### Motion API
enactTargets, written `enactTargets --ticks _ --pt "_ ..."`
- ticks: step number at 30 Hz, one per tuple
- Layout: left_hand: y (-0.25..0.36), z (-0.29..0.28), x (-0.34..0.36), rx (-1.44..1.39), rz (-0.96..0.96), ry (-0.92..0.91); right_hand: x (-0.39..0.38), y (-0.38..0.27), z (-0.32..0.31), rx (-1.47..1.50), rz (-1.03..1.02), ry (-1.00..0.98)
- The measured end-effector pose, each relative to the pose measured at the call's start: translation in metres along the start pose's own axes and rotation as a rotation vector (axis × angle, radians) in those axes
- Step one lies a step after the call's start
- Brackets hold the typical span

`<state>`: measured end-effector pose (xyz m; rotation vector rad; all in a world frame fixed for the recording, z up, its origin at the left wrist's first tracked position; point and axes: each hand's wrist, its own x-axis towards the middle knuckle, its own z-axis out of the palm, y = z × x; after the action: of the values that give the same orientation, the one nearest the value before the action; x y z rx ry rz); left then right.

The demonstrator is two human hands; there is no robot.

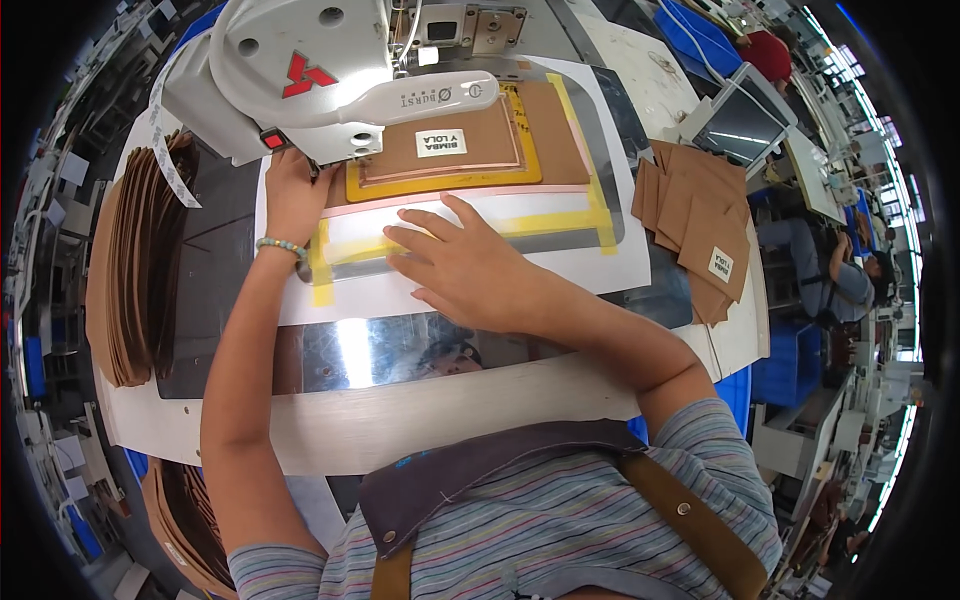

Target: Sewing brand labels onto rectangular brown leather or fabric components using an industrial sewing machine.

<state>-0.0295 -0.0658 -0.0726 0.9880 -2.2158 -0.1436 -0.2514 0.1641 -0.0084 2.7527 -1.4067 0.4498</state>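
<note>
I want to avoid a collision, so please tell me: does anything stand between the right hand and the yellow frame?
Nothing raised is visible between the right hand and the yellow frame; only a flat pinkish strip shows there. The machine head hides the frame's far left corner.

passage lies right of the yellow frame, machine head blocking left.

My left hand is under the white machine; my right hand spreads over the white sheet, near the yellow frame.
</note>
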Motion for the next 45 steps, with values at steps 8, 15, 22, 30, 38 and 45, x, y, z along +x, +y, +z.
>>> enactTargets --ticks 8,15,22,30,38,45 --pt "-0.043 -0.001 0.015 0.087 -0.536 0.15 0.006 0.004 0.006 0.071 0.011 -0.052" --pt "-0.079 -0.174 -0.021 -0.043 -0.323 0.649 0.012 0.009 -0.011 0.105 0.006 -0.017" --pt "-0.055 -0.44 -0.196 -0.205 -0.427 1.055 0.013 -0.001 -0.018 0.145 0.01 -0.01" --pt "-0.041 -0.546 -0.539 0.31 -0.987 1.389 0.014 -0.009 -0.017 0.118 -0.021 -0.096" --pt "-0.005 -0.449 -0.627 1.174 -1.79 0.937 0.004 0.005 -0.013 0.063 -0.031 -0.118" --pt "0.007 -0.411 -0.516 1.174 -0.984 0.599 0.001 0.021 -0.004 0.017 -0.129 -0.096"
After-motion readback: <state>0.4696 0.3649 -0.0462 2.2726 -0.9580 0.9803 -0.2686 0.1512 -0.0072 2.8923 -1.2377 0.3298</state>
